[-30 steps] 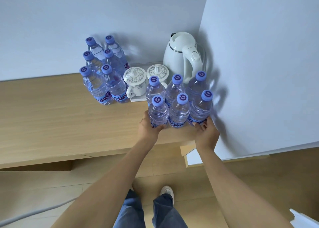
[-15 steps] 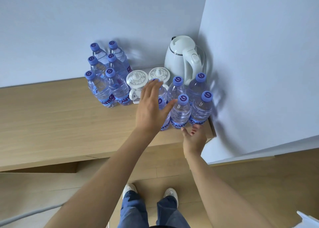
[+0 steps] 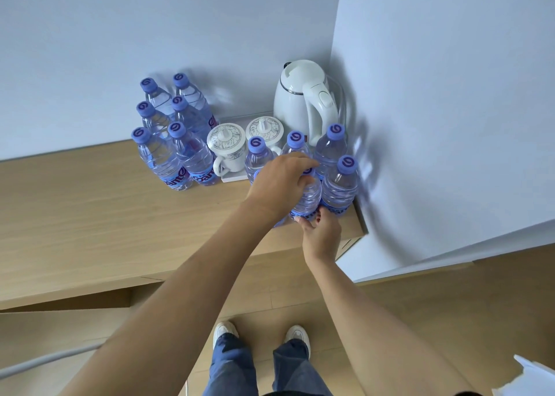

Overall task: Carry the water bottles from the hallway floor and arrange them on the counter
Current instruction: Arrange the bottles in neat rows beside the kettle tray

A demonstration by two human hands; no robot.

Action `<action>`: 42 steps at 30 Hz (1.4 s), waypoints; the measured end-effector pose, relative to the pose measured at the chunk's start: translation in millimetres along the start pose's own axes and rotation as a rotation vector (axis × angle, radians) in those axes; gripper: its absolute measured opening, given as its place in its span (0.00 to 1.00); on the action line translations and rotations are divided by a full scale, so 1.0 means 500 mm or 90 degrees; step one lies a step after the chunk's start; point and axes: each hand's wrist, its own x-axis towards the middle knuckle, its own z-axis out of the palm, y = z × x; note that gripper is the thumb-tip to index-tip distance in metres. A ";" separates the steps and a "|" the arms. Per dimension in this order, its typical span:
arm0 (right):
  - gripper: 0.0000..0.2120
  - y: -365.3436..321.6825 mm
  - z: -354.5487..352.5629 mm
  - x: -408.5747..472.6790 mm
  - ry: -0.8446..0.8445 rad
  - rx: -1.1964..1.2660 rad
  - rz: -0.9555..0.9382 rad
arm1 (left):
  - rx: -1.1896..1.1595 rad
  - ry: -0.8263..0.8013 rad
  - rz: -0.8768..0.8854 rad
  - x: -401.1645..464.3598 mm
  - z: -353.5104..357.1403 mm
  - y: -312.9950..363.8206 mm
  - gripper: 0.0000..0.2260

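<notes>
Since half a second ago my left hand (image 3: 280,182) is dropping lower, now curling over the top of the front middle bottle (image 3: 306,196), while my right hand (image 3: 319,230) is pinching that bottle's base. On the wooden bench (image 3: 75,215), I am tidying the six-bottle group (image 3: 341,182) in the corner before the kettle (image 3: 303,98), with the other cluster (image 3: 172,137) already standing by the wall, left of the lidded cups (image 3: 226,146). Next, I judge, I am needing to nudge this bottle square with its neighbours, gently, since the front row is sitting close to the bench edge.
</notes>
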 end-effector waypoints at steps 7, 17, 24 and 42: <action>0.17 -0.006 -0.004 -0.001 -0.009 -0.013 0.004 | -0.010 0.011 0.007 -0.002 0.003 0.000 0.13; 0.15 0.013 -0.027 -0.006 0.016 0.014 0.040 | 0.052 -0.029 0.004 -0.003 0.003 0.008 0.16; 0.25 0.035 -0.082 0.032 0.052 0.078 0.071 | 0.085 -0.070 0.020 0.047 0.024 0.073 0.17; 0.26 0.039 -0.073 0.070 0.058 0.089 0.043 | 0.129 -0.094 -0.009 0.094 0.052 0.085 0.14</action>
